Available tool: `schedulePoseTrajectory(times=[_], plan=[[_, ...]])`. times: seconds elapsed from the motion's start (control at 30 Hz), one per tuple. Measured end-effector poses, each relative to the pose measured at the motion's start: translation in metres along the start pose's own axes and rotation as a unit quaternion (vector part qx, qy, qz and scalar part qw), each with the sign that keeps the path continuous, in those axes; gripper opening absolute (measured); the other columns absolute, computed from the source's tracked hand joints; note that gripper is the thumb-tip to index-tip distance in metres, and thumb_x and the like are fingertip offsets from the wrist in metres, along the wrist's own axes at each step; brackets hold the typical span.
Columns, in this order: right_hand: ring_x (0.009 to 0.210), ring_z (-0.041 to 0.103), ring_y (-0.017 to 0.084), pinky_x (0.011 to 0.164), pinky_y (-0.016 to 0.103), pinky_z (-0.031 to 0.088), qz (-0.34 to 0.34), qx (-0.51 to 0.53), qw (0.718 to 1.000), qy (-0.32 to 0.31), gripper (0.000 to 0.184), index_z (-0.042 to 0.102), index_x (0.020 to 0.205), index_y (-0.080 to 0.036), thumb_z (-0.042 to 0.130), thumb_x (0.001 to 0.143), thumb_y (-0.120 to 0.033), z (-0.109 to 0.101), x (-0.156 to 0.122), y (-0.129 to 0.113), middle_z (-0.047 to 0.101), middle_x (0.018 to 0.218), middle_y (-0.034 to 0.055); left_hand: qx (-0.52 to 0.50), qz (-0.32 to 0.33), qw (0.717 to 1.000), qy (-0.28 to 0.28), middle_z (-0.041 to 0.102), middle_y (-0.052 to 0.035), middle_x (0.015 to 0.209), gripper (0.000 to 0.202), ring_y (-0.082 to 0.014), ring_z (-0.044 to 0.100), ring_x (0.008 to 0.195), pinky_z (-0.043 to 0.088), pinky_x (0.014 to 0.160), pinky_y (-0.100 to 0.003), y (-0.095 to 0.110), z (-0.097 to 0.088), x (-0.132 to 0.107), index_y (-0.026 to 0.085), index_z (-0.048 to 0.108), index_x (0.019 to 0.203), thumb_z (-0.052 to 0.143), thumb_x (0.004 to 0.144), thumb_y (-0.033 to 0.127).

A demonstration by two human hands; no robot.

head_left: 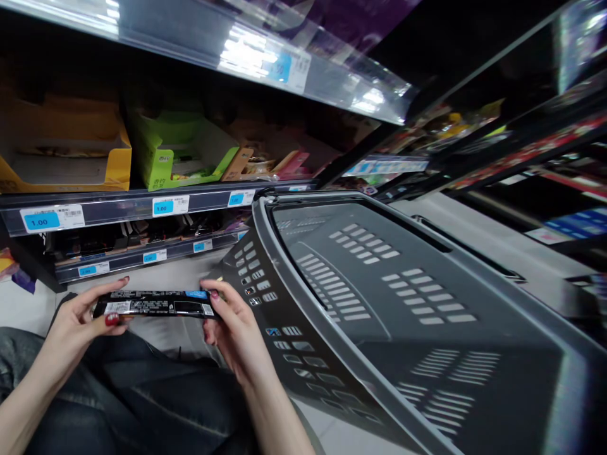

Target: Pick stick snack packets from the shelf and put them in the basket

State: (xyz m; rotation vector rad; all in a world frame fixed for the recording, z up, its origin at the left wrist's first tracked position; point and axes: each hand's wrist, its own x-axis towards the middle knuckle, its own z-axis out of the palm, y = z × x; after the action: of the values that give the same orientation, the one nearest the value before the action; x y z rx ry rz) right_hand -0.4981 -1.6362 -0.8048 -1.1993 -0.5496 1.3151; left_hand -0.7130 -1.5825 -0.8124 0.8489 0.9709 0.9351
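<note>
A long black snack bar wrapper (154, 304) with white label print and a blue patch lies level between both hands, above my lap in dark jeans. My left hand (80, 322) pinches its left end with thumb and fingers. My right hand (234, 332) grips its right end, fingers curled round it. A large grey plastic shopping basket (265, 221) with slotted walls sits just right of my right hand, its inside bare.
Shop shelves (118, 205) stand in front with blue 1.00 price tags. A yellow display carton (66, 151) and a green display carton (180, 151) sit on the upper shelf. More shelving (521, 151) runs along the right, with pale floor (474, 227) between.
</note>
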Motion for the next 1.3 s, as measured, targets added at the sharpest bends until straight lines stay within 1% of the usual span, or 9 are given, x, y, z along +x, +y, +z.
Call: schedulePoseTrajectory(times=[0.1,0.2,0.27,0.37,0.43,0.53,0.87,1.13,1.3], plan=[[0.046,0.061,0.012,0.043,0.016,0.045,0.021,0.042,0.998,-0.047,0.039,0.055,0.09,-0.016,0.071,0.066,-0.043,-0.003,-0.003,-0.008,0.065,0.055,0.0026,0.036,-0.01,0.999,-0.025,0.067,-0.0053,0.11,0.039,-0.0195,0.069,0.079,0.055,0.07,-0.019,-0.002,-0.007,0.003,0.021,0.071,0.091,0.08,0.053,0.021],[0.055,0.065,0.014,0.049,0.018,0.048,0.03,0.045,0.996,-0.07,0.046,0.055,0.088,-0.017,0.081,0.054,-0.036,-0.007,-0.004,-0.011,0.068,0.064,0.0033,0.068,-0.022,0.997,-0.021,0.073,-0.0061,0.091,0.027,-0.0224,0.069,0.076,0.058,0.065,-0.025,-0.008,-0.015,0.007,0.019,0.072,0.086,0.076,0.061,0.03],[0.045,0.06,0.012,0.041,0.017,0.041,0.025,0.006,0.999,-0.045,0.04,0.053,0.077,-0.017,0.08,0.055,-0.036,-0.011,-0.002,-0.009,0.065,0.056,0.0004,0.091,-0.037,0.995,-0.019,0.074,-0.0079,0.076,0.025,-0.0236,0.069,0.068,0.058,0.058,-0.028,-0.011,-0.018,0.01,0.016,0.073,0.079,0.073,0.063,0.035],[0.028,0.037,0.005,0.032,0.016,0.023,-0.032,-0.108,0.993,0.042,0.036,0.05,0.06,-0.016,0.073,0.062,-0.042,-0.016,0.003,-0.004,0.049,0.036,-0.0056,0.144,-0.064,0.987,-0.033,0.071,-0.0086,0.059,0.022,-0.0183,0.065,0.049,0.054,0.048,-0.022,-0.013,-0.019,0.011,0.014,0.073,0.066,0.073,0.062,0.036],[0.03,0.025,0.002,0.034,0.017,0.016,-0.085,-0.165,0.979,0.089,0.037,0.05,0.053,-0.014,0.072,0.062,-0.043,-0.019,0.006,-0.001,0.038,0.034,-0.0087,0.154,-0.078,0.984,-0.054,0.071,-0.0094,0.058,0.023,-0.0151,0.062,0.045,0.051,0.044,-0.02,-0.013,-0.017,0.011,0.014,0.073,0.062,0.072,0.063,0.037],[0.039,0.022,0.003,0.039,0.019,0.014,-0.128,-0.192,0.967,0.111,0.036,0.052,0.052,-0.013,0.071,0.062,-0.042,-0.02,0.007,-0.001,0.03,0.04,-0.0092,0.139,-0.103,0.982,-0.079,0.069,-0.0101,0.055,0.027,-0.013,0.059,0.044,0.048,0.043,-0.018,-0.012,-0.013,0.009,0.012,0.073,0.06,0.071,0.064,0.039],[0.042,0.017,0.005,0.042,0.023,0.011,-0.115,-0.204,0.966,0.108,0.039,0.044,0.048,-0.017,0.068,0.063,-0.043,-0.016,0.006,-0.003,0.024,0.043,-0.0092,0.089,-0.146,0.982,-0.086,0.071,-0.011,0.058,0.028,-0.0112,0.058,0.042,0.048,0.042,-0.017,-0.013,-0.015,0.009,0.013,0.072,0.058,0.074,0.061,0.04],[0.043,0.018,0.005,0.041,0.021,0.013,-0.135,-0.247,0.953,0.112,0.043,0.032,0.047,-0.019,0.064,0.067,-0.04,-0.01,0.002,-0.005,0.024,0.043,-0.0088,0.153,-0.066,0.984,-0.054,0.069,-0.0083,0.052,0.023,-0.0151,0.06,0.042,0.05,0.043,-0.02,-0.016,-0.018,0.011,0.015,0.072,0.056,0.072,0.062,0.037],[0.038,0.021,0.004,0.037,0.019,0.014,-0.136,-0.241,0.953,0.126,0.04,0.039,0.047,-0.017,0.065,0.067,-0.04,-0.009,0.001,-0.007,0.027,0.04,-0.0092,0.189,-0.041,0.98,-0.044,0.07,-0.0075,0.056,0.021,-0.0165,0.062,0.046,0.051,0.048,-0.021,-0.014,-0.017,0.011,0.017,0.072,0.059,0.07,0.065,0.036]])
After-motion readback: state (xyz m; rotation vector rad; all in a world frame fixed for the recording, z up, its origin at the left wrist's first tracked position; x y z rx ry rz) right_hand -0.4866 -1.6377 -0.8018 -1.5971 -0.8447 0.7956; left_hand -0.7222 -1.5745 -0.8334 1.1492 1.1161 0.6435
